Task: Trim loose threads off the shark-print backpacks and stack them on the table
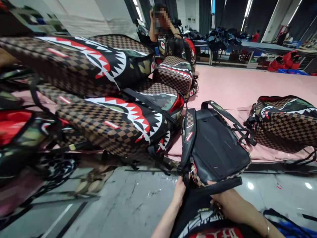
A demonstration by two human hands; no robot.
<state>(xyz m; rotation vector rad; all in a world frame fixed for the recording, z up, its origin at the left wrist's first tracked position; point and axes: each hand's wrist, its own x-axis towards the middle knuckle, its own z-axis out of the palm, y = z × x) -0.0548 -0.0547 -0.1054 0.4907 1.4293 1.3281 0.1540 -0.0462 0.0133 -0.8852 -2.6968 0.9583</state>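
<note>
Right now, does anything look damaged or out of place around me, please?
Slightly: pale marks, perhaps lint, interrupt the backpack's black back panel. A small red scrap lies on the floor at right, perhaps dropped. No clear damage.

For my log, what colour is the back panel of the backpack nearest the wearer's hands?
The back panel is black, best seen in the head view.

We cannot see all of our left hand behind the near backpack; a strap partly covers our right hand. The right edge cuts off another backpack. The red-lined bag at left is blurred; a distant person is too small.
</note>
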